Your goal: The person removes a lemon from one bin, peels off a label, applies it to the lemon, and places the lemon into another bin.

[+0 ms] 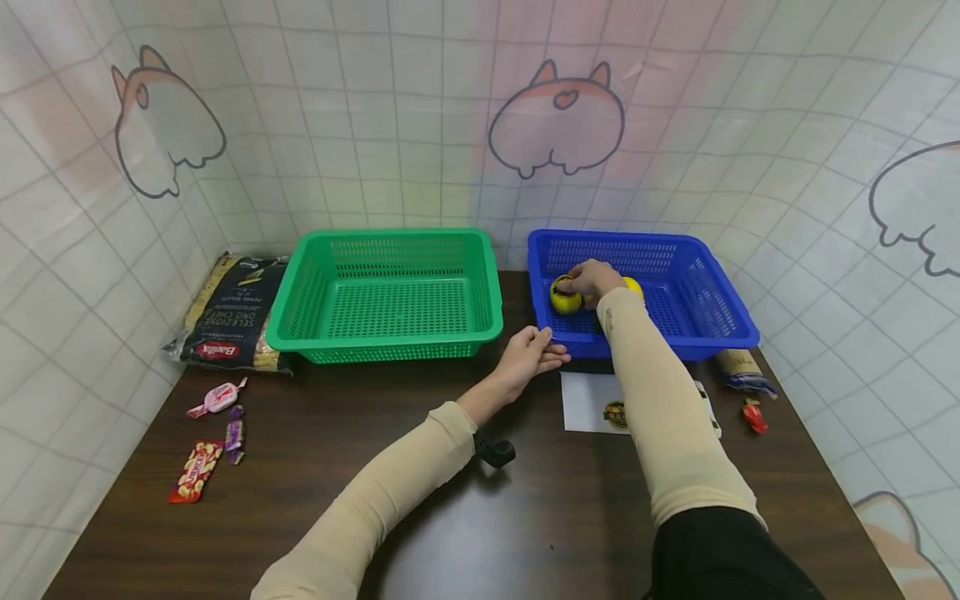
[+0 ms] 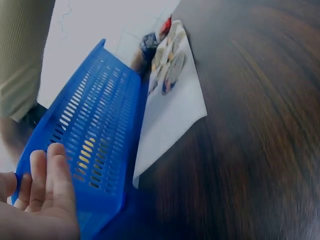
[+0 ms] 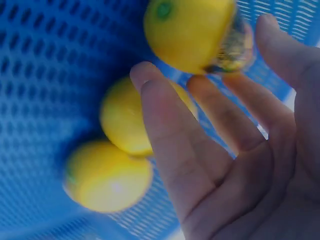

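My right hand (image 1: pixel 592 279) is inside the blue basket (image 1: pixel 720 342), fingers spread around a lemon (image 1: pixel 566 297) with a dark patterned label. In the right wrist view that labelled lemon (image 3: pixel 187 32) lies just beyond the fingertips and thumb, a gap showing between it and the palm. Two more lemons, a partly covered lemon (image 3: pixel 120 117) and a lower lemon (image 3: pixel 107 177), lie beside the fingers. At the basket's front left corner, my left hand (image 1: pixel 525 358) pinches the rim between thumb and index finger. Its other fingers (image 2: pixel 62 180) lie along the outer wall.
A green basket (image 1: pixel 382 346) stands left of the blue one, with a pasta bag (image 1: pixel 232 317) beside it. Wrapped sweets (image 1: pixel 221 397) and a red packet (image 1: pixel 197 471) lie front left. A white sheet (image 1: pixel 588 404) lies before the blue basket; a red sweet (image 1: pixel 754 416) is at right.
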